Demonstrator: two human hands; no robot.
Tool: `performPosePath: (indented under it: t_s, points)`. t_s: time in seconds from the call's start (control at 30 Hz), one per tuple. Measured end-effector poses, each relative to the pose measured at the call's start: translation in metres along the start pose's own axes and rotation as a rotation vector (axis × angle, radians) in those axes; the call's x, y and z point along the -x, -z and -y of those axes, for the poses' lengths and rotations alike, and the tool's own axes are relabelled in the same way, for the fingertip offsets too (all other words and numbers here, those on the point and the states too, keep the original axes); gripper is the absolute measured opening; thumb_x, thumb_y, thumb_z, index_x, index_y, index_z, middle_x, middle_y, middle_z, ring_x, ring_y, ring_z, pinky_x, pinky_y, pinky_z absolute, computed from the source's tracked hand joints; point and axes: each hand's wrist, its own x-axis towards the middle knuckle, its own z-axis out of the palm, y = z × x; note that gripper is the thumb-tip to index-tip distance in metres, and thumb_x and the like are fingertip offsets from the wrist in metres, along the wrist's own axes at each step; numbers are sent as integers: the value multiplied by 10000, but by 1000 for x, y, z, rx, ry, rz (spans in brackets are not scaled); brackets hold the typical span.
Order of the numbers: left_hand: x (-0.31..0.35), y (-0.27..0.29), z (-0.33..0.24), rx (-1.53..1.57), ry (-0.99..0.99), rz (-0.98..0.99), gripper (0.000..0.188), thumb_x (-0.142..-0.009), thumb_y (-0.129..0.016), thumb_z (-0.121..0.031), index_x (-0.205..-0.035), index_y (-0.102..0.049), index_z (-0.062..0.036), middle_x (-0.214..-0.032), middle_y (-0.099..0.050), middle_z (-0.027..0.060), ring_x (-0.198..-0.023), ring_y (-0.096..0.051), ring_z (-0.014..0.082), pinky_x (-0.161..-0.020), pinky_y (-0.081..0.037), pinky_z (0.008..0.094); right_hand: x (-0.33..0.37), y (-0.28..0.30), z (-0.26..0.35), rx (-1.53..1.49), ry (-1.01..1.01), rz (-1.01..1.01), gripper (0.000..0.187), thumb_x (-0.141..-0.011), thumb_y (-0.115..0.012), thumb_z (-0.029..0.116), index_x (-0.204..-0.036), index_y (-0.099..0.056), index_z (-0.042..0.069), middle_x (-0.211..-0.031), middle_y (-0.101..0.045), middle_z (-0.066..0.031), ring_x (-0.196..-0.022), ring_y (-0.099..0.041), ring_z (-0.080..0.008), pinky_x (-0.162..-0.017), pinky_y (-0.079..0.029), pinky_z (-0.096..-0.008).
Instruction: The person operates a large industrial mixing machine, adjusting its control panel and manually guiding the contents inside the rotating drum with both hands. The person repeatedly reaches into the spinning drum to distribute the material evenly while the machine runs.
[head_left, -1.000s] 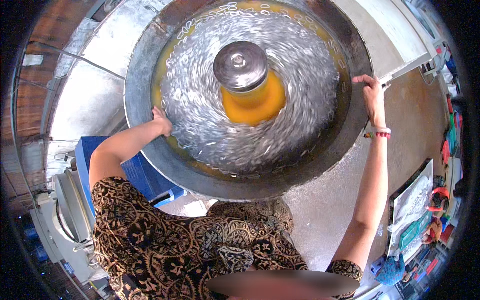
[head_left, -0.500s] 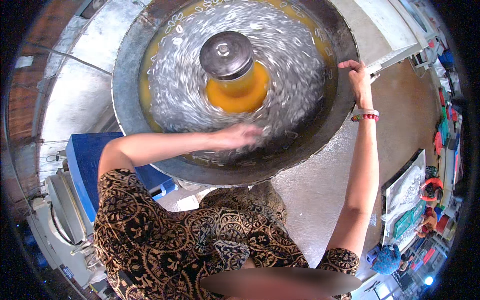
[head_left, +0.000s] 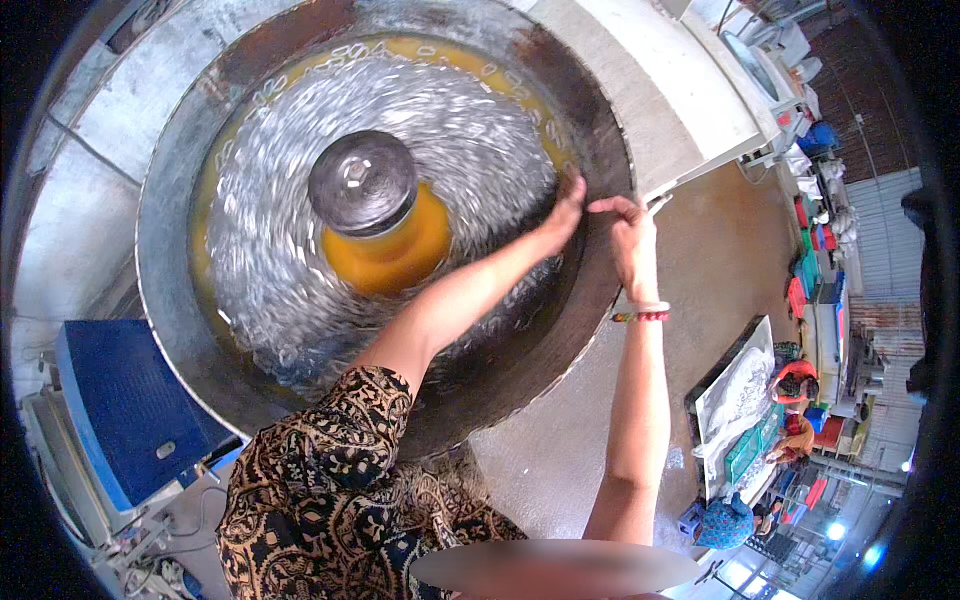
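Observation:
A wide, round metal tub (head_left: pixel 170 140) with a dull grey rim stands in front of me. Inside, a mass of small shiny pieces (head_left: pixel 270 180) is smeared by motion, and single ones near the far wall look like clear or silvery loops. From the middle rises an orange hub (head_left: pixel 390 260) topped by a round steel cap (head_left: pixel 362 183). My left hand (head_left: pixel 566 218) reaches across the tub to its right inner wall, fingers stretched and seemingly bare of anything. Beside it, my right hand (head_left: pixel 632 245) holds the tub's right rim, one finger pointing inward over the edge.
A blue box-like unit (head_left: pixel 140 410) stands to the left of the tub. A pale bench (head_left: pixel 680 90) adjoins its far right side. On the right, over the brown floor (head_left: pixel 720 240), other people sit around a low table (head_left: pixel 735 400) with a green basket (head_left: pixel 745 455).
My left hand has swung from the near middle of the tub to its right wall. The view has shifted, so the tub appears further left. My right hand stays at the rim.

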Motion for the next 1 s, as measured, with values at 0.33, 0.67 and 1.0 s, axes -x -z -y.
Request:
performPosePath:
  t_s: [0.33, 0.67, 1.0]
  points:
    - [-93, 36, -44, -796, -56, -186, 674, -792, -381, -49, -1366, -40, 44, -1432, -10, 231, -1326, -20, 380, -1088, -91, 391, 2, 7, 13, 58, -71, 65, 331, -741, -377, -45, -839, -673, 68, -978, -580, -251, -1207, -377, -355, -1016, -274, -332]
    - [11, 28, -6, -1552, -204, 174, 642, -799, -425, -68, -1330, -108, 105, -1406, -78, 269, -1301, -101, 433, -1037, -139, 541, 4, 8, 11, 94, -30, 65, 421, -596, -378, -32, -869, -671, 99, -1038, -560, -274, -1206, -353, -411, -1053, -239, -378]
    - [88, 76, -68, -2380, -408, 694, 479, -826, -455, -241, -1278, -422, -86, -1379, -308, 131, -1296, -187, 383, -913, -97, 734, 3, 11, 8, 60, -37, 88, 382, -637, -361, 6, -846, -673, 79, -844, -558, -218, -831, -557, -306, -804, -424, -336]
